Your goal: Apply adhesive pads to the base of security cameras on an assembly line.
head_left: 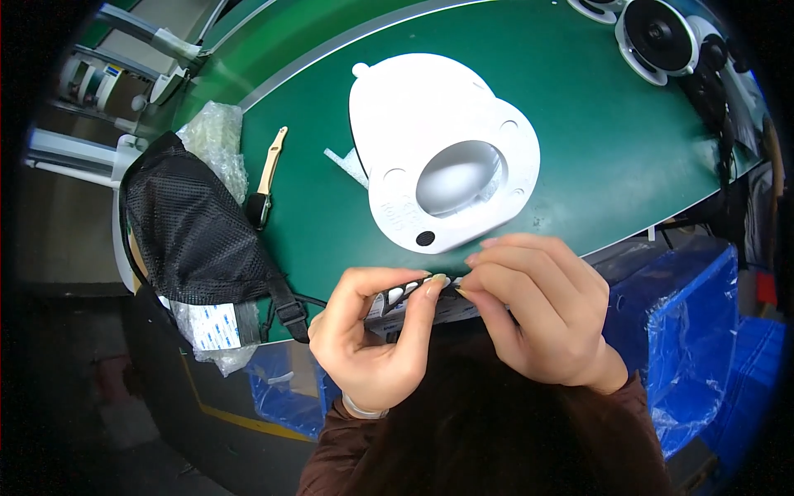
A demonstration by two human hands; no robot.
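Observation:
In front of me, close to the table's near edge, my left hand (376, 335) pinches a dark strip with white rounded spots (397, 294) between thumb and forefinger. My right hand (542, 306) is closed at the strip's right end, thumb and fingertips pressed together; what lies between them is hidden. Just beyond both hands lies a white plastic casing (438, 99) with a large oval opening. A round black pad (425, 239) sits on its near rim, and shallow round recesses show elsewhere on that rim.
To the left are a black mesh bag (194, 223), bubble wrap (217, 140) and a beige-handled brush-like tool (271, 169) on the green table (612, 157). White round parts with black centres (657, 37) stand at the far right. Blue plastic-covered bins (686, 331) are below the table edge.

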